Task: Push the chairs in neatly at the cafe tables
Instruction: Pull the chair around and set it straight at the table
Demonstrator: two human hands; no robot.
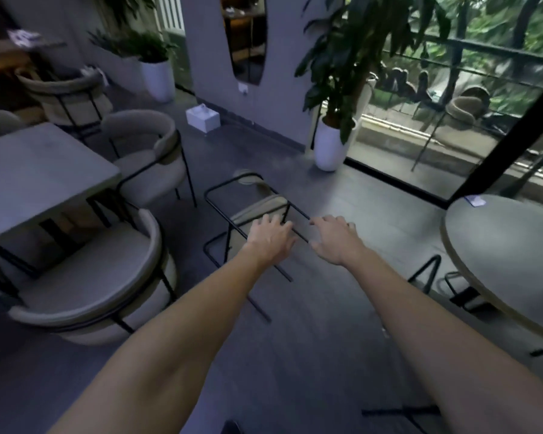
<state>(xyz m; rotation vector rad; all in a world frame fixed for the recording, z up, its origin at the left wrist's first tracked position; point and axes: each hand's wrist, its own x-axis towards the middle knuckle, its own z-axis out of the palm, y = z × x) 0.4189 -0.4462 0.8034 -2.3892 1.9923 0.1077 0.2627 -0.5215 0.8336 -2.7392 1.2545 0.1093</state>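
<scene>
Overturned chair (254,214) lies on floor (311,324) at frame centre, between square tabletop (38,180) at 9 o'clock and round tabletop (508,255) at 3 o'clock; black legs up, long axis 11-to-5. Left hand (271,238) and right hand (333,241) rest on leg rail, fingers spread, whether clamped cannot tell. Tucked chair (88,283) at 8 o'clock. White planter (328,145) holding leafy plant at 1 o'clock
</scene>
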